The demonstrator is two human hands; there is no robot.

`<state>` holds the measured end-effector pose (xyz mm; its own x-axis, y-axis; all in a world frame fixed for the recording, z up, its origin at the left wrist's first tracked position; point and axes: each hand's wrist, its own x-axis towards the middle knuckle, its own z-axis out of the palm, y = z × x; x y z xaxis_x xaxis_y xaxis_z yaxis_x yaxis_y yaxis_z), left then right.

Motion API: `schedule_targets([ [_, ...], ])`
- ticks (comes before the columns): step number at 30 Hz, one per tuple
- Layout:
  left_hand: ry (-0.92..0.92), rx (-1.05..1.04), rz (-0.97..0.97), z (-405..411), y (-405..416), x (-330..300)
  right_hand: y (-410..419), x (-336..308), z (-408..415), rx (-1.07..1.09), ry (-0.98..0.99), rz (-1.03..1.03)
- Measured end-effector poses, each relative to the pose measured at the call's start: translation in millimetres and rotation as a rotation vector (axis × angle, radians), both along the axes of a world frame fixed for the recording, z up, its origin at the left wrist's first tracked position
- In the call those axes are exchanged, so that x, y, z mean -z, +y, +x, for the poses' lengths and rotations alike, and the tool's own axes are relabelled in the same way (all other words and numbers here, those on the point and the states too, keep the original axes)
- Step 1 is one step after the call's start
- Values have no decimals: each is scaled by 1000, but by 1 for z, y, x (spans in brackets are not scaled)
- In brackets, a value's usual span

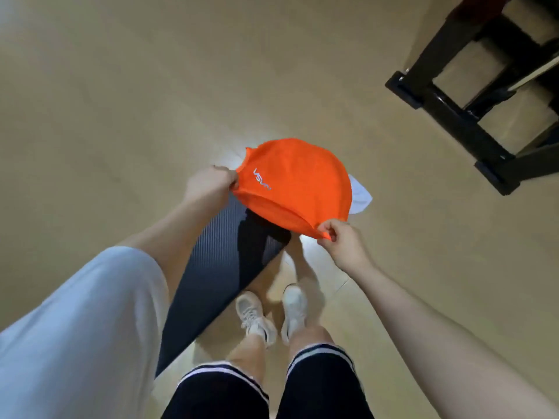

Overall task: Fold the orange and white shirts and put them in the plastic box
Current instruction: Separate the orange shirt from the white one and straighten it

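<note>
**Orange shirt held up between two hands**

Sleeve (75,313) of pale fabric, one only, is covering the upper left arm at the left edge of the head view. One dark mat (211,285) with a fine ribbed texture is lying on the tan floor (121,86) beneath that arm, running as a long strip toward the shirts. The left hand (210,184) is gripping the left edge of the single orange shirt (296,182), its fingers curled tight around the cloth. The shirt is hanging in the air above the far end of the mat, bulging into a smooth rounded dome; small pale lettering is showing near its left edge, too blurred and turned to read. Below it, two light sneakers (272,316) are standing on the floor beside the mat, and two dark shorts legs (266,391) with white striped hems are filling the bottom edge. One white shirt (360,195) is peeking out from behind the orange one on its right side, only a corner showing. The right hand (341,240) is pinching the orange shirt's lower right edge between thumb and fingertips. One black frame (453,95) of square bars is standing on the floor at the upper right, well apart from the shirts.
</note>
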<state>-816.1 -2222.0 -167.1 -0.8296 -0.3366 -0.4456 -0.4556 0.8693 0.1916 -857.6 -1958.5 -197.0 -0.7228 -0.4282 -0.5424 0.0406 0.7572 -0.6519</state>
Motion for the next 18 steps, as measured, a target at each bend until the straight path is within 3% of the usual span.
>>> schedule_targets([
  [8,-8,-55,-90,105,-47,42,-54,44,99,-201,-198,2],
  [13,21,-458,124,166,-69,51,-79,42,162,-213,-206,10],
  [18,30,-628,393,241,-91,51,-118,44,246,-180,-194,112],
])
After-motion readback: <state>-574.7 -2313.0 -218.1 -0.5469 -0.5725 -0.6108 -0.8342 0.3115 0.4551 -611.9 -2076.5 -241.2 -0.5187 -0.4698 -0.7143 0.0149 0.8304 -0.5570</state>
